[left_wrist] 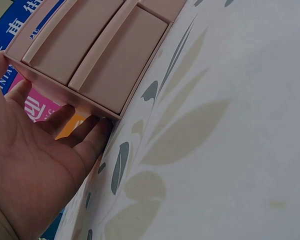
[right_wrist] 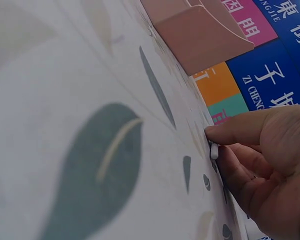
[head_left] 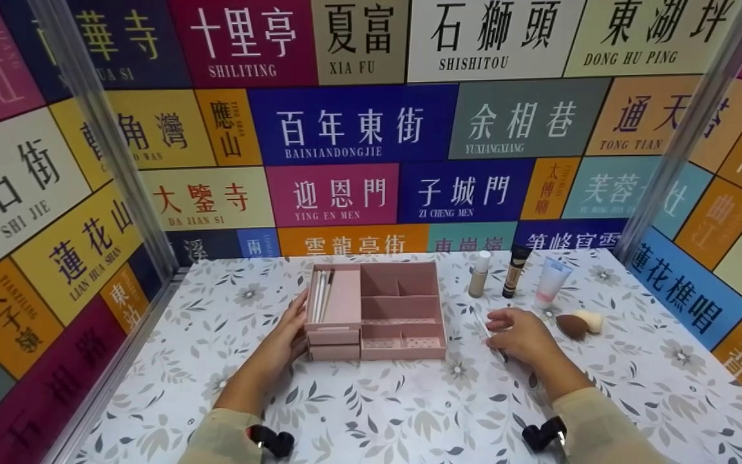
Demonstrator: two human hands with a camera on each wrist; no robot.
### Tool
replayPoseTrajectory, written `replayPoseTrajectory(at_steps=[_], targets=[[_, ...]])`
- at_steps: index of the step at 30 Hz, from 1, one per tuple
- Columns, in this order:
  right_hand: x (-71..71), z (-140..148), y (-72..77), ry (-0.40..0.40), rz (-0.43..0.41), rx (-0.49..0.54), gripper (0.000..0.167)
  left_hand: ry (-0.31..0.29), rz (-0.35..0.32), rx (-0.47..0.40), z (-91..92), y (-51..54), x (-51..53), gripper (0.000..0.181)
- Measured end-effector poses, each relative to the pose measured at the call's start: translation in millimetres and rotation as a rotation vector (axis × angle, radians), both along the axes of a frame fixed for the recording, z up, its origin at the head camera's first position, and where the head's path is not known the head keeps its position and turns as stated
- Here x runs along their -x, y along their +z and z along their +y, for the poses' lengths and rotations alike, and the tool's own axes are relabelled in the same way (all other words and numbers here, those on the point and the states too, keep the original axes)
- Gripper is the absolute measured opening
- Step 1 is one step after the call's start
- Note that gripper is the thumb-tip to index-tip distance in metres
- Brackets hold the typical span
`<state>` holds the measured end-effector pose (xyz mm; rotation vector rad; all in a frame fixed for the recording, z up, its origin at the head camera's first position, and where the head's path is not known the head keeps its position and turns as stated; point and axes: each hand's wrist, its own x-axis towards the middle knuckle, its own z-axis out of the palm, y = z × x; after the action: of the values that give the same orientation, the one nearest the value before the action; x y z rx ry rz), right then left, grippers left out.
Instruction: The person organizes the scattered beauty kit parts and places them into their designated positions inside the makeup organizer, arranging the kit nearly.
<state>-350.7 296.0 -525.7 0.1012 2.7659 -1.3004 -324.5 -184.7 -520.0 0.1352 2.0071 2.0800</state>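
Head view: a pink organizer (head_left: 346,301) is sitting on the table (head_left: 377,419); left wrist: the left hand (left_wrist: 42,150) is touching it, fingers parted; right wrist: the right hand (right_wrist: 270,172) is pinching a white stick (right_wrist: 214,151), perhaps too shallowly, risking slippage.

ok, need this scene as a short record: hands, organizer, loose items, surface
left hand: against left side of pink box-shaped organizer
right hand: pinching slim white stick
organizer left: slim pale sticks on top, two drawers below
right of organizer: white-capped beige bottle, black tube, pink-and-white tube
far right: rounded brown piece, cream piece
surface: white, leaf-print
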Motion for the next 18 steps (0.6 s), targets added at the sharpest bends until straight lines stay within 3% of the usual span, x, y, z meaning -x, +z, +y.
replayPoseTrajectory(at_steps=[7, 13, 18], targets=[[0.3, -1.4, 1.1, -0.043, -0.035, 0.102, 0.061, 0.009, -0.009, -0.002, 0.2, 0.2, -0.5, 0.052], [-1.3, -1.3, 2.2, -0.089, -0.013, 0.101, 0.052, 0.001, 0.001, 0.009, -0.9, -0.1, 0.1, 0.055], [-0.1, -2.1, 2.3, -0.137, 0.001, 0.170, 0.052, -0.002, 0.010, 0.003, -1.4, -0.8, 0.2, 0.055]])
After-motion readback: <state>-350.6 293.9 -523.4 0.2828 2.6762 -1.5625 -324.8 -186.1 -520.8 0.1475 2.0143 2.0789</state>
